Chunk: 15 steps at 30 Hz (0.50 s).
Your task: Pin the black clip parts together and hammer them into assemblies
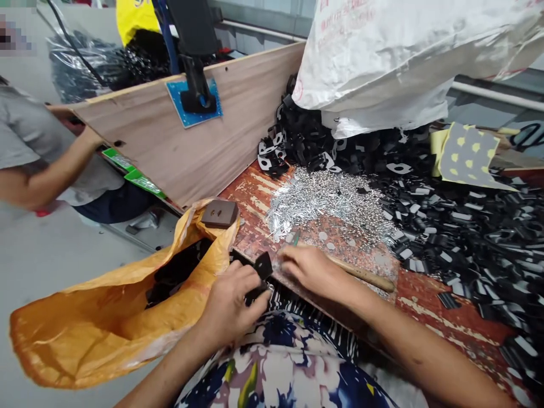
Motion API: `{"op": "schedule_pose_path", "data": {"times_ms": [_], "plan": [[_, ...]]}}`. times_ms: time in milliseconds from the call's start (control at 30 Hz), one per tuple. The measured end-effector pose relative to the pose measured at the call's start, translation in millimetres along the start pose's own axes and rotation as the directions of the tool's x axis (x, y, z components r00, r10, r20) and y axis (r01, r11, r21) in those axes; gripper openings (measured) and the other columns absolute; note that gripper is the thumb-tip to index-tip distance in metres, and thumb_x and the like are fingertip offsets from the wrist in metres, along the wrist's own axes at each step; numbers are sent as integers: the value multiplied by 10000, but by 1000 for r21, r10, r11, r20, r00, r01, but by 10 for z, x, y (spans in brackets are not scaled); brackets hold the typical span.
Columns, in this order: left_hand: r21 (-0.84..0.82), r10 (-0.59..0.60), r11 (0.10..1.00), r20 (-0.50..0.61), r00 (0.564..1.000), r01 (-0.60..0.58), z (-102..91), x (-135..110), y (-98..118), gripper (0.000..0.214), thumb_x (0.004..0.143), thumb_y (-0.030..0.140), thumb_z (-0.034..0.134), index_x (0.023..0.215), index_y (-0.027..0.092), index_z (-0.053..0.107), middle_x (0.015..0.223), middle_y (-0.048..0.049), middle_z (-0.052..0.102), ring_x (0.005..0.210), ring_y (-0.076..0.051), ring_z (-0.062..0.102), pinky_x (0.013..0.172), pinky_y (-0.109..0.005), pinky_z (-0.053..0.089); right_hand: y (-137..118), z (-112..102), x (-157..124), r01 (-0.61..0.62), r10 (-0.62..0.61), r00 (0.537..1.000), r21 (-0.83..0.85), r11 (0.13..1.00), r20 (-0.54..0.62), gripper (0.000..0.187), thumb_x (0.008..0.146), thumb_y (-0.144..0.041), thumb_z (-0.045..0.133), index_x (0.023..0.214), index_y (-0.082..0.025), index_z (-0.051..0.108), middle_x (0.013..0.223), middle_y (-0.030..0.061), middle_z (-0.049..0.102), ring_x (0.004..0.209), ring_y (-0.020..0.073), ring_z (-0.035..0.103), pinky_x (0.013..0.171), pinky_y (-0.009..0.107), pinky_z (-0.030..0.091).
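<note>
My left hand (232,303) is closed around a small black flat piece (262,265) at the near edge of the worn red table (429,309). My right hand (308,269) lies just to its right, fingers curled and pressed down on the table beside a wooden-handled tool (365,276); what its fingertips pinch is too small to make out. A heap of small silver metal pins (327,201) lies right behind both hands. An orange woven sack (97,323) with black pieces inside hangs open at my left.
A big pile of black strap pieces (467,226) covers the table's right and back. A white sack (403,62) lies over it. A wooden board (191,136) walls off the left side. Another person's arm (46,175) works beyond it. A brown block (220,213) rests on the orange sack's rim.
</note>
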<state>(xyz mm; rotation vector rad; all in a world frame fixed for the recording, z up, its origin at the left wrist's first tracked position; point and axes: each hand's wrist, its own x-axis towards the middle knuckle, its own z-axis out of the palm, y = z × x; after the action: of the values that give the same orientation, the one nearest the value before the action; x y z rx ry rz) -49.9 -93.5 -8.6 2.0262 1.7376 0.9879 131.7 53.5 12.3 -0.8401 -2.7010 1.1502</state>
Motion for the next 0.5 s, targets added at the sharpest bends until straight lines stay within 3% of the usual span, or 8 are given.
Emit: {"op": "schedule_pose_path", "data": {"times_ms": [67,100,167,233,300,367,433,500], "plan": [[-104,-138,986,-65,988,131,-31,-34,-102,264,890,227,640,661,210,509,674,-1,546,689,-184,501,690,-336,364,-14,-30,284,82,-128,986,-369,926,-103,186,971,-81,528,912,-201,658,910,66,706,885,195,612,777,319,453],[-184,-209,964,-88,974,190,-31,-47,-150,247,883,233,637,664,207,525,682,-4,547,702,-185,514,694,-330,377,-13,-22,432,132,-192,979,-486,864,-75,199,969,-67,533,883,-187,666,904,79,705,904,203,603,781,319,446],[-388,-358,870,-77,931,303,-5,-60,-225,230,862,256,642,656,197,559,691,-5,543,700,-176,523,665,-304,397,0,38,703,254,-283,958,-604,756,49,183,963,-79,580,836,-170,675,868,88,703,915,213,590,783,320,438],[-612,-509,679,6,861,406,39,-61,-261,245,824,295,676,630,186,573,679,9,510,617,-138,481,562,-260,382,21,123,904,334,-327,936,-627,704,132,172,965,-102,605,826,-163,685,846,91,699,929,218,585,806,328,436],[-793,-619,411,119,776,450,82,-47,-267,286,781,336,730,610,180,563,657,30,462,533,-98,401,459,-220,346,62,172,1028,344,-336,932,-618,707,134,168,978,-114,593,852,-157,696,866,99,699,959,221,583,849,338,438],[-896,-657,165,212,723,413,112,-18,-261,296,744,349,782,625,175,574,658,39,451,507,-81,371,410,-194,363,132,139,1085,285,-306,950,-584,760,65,170,976,-119,585,858,-156,702,894,105,700,970,221,584,877,344,445],[-935,-651,10,263,712,355,127,23,-259,267,725,333,814,667,165,615,675,33,479,513,-79,396,399,-182,411,223,22,1075,185,-247,968,-546,817,-41,192,958,-84,559,850,-149,704,913,114,701,965,227,590,887,355,457],[-950,-638,-68,277,719,306,131,70,-260,237,710,306,828,702,153,647,691,22,521,516,-81,429,389,-180,441,294,-131,980,84,-190,971,-531,843,-147,225,944,-48,511,881,-141,706,918,115,705,942,230,608,872,369,477]]}}
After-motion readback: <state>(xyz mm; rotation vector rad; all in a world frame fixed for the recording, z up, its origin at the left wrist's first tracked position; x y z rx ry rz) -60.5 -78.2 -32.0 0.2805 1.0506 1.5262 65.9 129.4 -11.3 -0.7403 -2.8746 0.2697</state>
